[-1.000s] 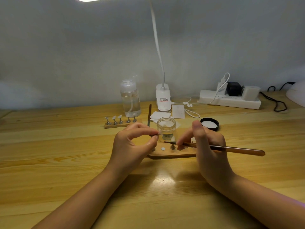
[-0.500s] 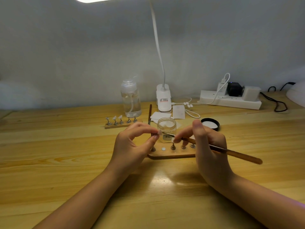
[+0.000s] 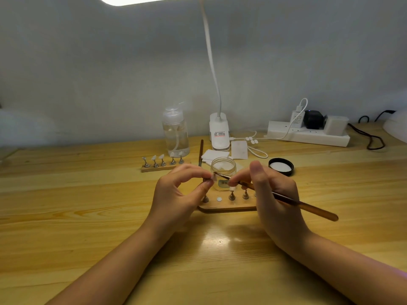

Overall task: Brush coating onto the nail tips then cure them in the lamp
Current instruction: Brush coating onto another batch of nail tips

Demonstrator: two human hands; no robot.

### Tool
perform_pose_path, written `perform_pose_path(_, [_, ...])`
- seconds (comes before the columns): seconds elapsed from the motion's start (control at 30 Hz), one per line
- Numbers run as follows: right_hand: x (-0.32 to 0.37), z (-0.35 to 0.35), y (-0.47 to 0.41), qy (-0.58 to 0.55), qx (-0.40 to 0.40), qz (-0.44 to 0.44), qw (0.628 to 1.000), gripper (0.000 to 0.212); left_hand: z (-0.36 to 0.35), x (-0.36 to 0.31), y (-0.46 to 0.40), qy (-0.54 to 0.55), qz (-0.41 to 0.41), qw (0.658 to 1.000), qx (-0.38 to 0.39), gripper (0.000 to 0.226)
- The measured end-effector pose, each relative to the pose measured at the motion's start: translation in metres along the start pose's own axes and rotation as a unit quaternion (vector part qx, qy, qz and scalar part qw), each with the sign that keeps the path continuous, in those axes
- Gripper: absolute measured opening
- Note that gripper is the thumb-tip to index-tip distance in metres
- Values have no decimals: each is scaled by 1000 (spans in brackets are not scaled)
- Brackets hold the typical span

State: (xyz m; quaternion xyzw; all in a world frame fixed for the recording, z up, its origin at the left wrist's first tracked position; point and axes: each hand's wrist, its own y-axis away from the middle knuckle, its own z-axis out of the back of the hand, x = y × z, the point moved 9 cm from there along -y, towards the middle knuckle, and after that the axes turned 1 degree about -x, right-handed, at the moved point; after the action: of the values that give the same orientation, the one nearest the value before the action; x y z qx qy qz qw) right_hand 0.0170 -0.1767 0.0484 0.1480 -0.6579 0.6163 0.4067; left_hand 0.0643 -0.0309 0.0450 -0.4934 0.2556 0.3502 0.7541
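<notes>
Forearms come in from the bottom corners of the frame and meet just below centre over the table (image 3: pixel 66 205). The left hand (image 3: pixel 176 194) pinches one small nail tip (image 3: pixel 213 177) between thumb and forefinger, its grip closed tight on it, the other fingers curled loosely under. The right hand (image 3: pixel 273 199) has its grip closed round a brush (image 3: pixel 286 198), pen-fashion, the handle trailing toward the lower right and the bristle end touching the tip, or very nearly; I cannot tell which.

To my eye this is the coating stroke. It would go best with the left hand kept steady, the brush drawn lightly along the tip, and the coating kept off the pinching fingers.

Just behind the hands lies a wooden stand (image 3: pixel 226 208) with several metal pegs and one bare white spot, likely where this tip belongs. Touching its far edge, or close to it, is an open glass jar (image 3: pixel 223 172), its black lid (image 3: pixel 281 166) to the right. Further up and left is a second stand (image 3: pixel 160 167) with five tips on pegs, then a pump bottle (image 3: pixel 175 133), a desk lamp base (image 3: pixel 219 133) and a power strip (image 3: pixel 308 135). A white dome at the right edge may be the curing lamp (image 3: pixel 396 126).
</notes>
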Motion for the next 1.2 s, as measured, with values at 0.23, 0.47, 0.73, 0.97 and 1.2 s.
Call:
perform_pose_path(0.23, [-2, 4, 2, -53, -7, -16, 998, 45, -2, 0, -2, 5, 1, 1000, 4, 24])
perform_pose_path(0.47, [-2, -2, -1, -9, 3, -9, 1000, 36, 0, 0, 0, -2, -3, 1000, 3, 25])
perform_pose_path(0.73, [-1, 2, -1, -41, -19, -6, 999, 42, -3, -1, -5, 2, -2, 1000, 0, 27])
perform_pose_path(0.97, [-7, 0, 1, -53, -1, -36, 998, 46, -1, -1, -2, 4, -3, 1000, -1, 27])
perform_pose_path(1.2, [0, 1, -1, -20, -13, -3, 1000, 41, -1, -2, -2, 4, -5, 1000, 0, 27])
